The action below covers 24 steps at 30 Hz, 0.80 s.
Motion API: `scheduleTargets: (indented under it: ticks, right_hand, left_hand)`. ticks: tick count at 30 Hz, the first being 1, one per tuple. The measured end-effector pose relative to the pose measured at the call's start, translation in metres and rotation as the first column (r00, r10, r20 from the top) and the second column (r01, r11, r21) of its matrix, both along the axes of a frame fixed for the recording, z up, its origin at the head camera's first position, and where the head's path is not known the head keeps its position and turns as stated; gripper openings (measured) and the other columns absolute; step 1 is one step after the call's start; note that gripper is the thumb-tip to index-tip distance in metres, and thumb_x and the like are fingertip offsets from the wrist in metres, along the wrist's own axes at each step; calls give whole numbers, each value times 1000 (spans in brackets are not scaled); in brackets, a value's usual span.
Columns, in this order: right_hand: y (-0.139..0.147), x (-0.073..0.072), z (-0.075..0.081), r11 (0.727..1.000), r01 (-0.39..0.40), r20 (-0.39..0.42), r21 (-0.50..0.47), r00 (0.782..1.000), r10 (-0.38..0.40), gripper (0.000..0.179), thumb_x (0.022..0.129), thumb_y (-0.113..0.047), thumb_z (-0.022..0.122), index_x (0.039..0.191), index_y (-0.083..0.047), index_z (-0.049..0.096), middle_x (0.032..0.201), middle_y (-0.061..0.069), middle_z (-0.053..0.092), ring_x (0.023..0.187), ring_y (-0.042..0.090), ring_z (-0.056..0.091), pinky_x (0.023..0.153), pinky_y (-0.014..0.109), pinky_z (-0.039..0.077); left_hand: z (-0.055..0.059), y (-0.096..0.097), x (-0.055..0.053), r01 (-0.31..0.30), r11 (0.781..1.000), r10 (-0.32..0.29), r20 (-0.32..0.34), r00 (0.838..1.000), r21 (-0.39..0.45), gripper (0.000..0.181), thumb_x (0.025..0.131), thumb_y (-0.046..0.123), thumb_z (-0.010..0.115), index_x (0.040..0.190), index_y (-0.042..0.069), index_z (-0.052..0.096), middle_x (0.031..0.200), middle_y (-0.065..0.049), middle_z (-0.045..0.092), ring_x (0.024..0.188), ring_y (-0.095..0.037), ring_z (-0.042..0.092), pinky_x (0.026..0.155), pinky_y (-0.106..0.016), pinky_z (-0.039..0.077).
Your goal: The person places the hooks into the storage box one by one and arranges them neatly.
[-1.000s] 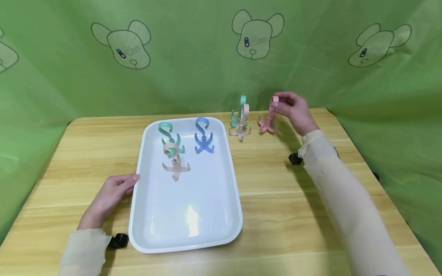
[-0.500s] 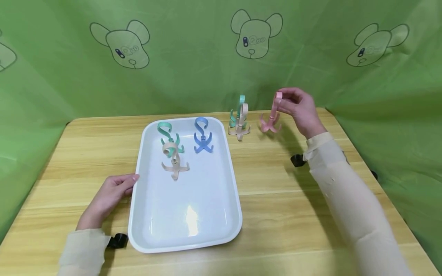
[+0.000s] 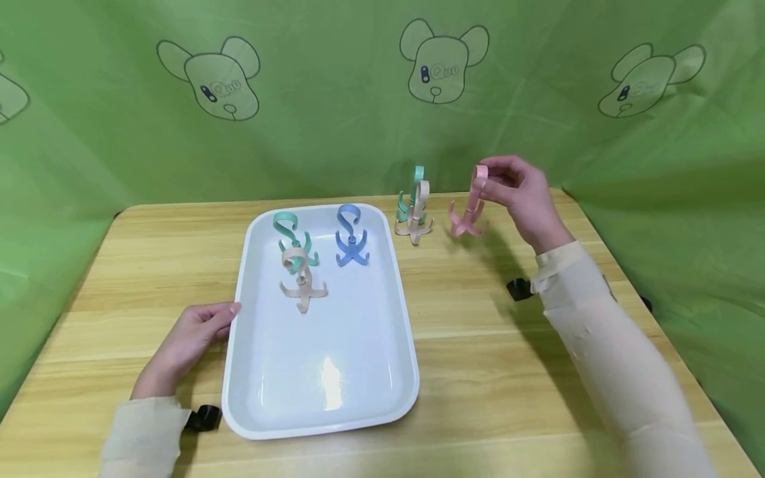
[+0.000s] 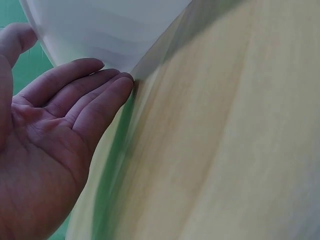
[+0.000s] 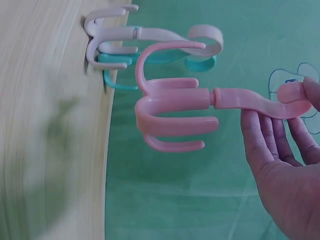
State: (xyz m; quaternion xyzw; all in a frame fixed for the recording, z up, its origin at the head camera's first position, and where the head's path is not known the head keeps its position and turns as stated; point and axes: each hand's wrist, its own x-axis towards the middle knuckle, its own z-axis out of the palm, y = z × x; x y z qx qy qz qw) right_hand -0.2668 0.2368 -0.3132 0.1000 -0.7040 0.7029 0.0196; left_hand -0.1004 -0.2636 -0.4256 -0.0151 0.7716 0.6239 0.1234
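Observation:
My right hand (image 3: 522, 199) pinches a pink rotating four-prong hook (image 5: 172, 100) near its curled top, thumb on one side and fingers on the other. Its prongs point down toward the table's back right, and the right wrist view shows them raised off the wood. At the left side of a white tray (image 3: 323, 372), my left hand (image 3: 194, 335) holds the edge, thumb at the rim and fingers along the outer wall (image 4: 110, 30). Inside the tray stand a green hook (image 3: 287, 222), a beige hook (image 3: 303, 292) and a blue hook (image 3: 352, 245).
Right of the tray, a beige hook (image 3: 416, 229) stands before a turquoise hook (image 3: 419, 174), partly hiding it. A green curtain (image 3: 335, 133) with mouse drawings hangs behind the wooden table (image 3: 478, 372). Black wrist devices (image 3: 518, 289) sit below the sleeves.
My right hand has shifted slightly right with the pink hook, rising a little and then lowering again. The left hand, the tray and the other hooks stay put.

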Motion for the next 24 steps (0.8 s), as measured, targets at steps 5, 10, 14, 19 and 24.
scheduleTargets:
  ticks: [5,10,14,19,24]
  right_hand:
    - [-3,8,2,999,-3,-22,36,1000,4,41,85,1,75,123,1,60,111,12,59,98,21,54,83,22,53]
    - [-8,18,6,997,-12,-37,79,999,15,39,86,-1,75,122,0,61,111,12,60,99,22,55,84,22,51]
    - [-14,26,10,993,-33,-43,114,998,38,38,86,-1,75,121,0,62,112,13,61,102,23,57,87,23,51]
    - [-19,33,12,983,-45,-54,177,997,55,38,87,-1,75,122,-1,62,115,14,61,104,25,57,89,23,49]
    - [-23,38,13,980,-61,-62,191,995,74,38,87,-3,75,123,-1,62,115,14,61,105,26,56,89,24,48]
  left_hand:
    - [0,0,1,1,1000,-1,7,1000,2,52,104,30,53,127,-16,54,126,-30,57,98,-9,66,85,-26,54]
    - [0,0,0,1,1000,-1,8,1000,10,52,104,29,53,127,-17,53,127,-32,56,99,-9,66,86,-25,54]
    - [-1,0,-1,2,1000,-2,12,1000,7,52,104,30,53,127,-17,53,128,-32,55,99,-8,65,86,-25,54]
    - [0,-1,-1,5,1000,-4,19,1000,-12,53,104,33,52,128,-15,53,128,-30,56,100,-8,65,86,-24,53]
    - [0,-1,-1,7,1000,-7,16,1000,-9,53,104,32,52,128,-16,53,128,-31,56,99,-8,65,86,-25,53]
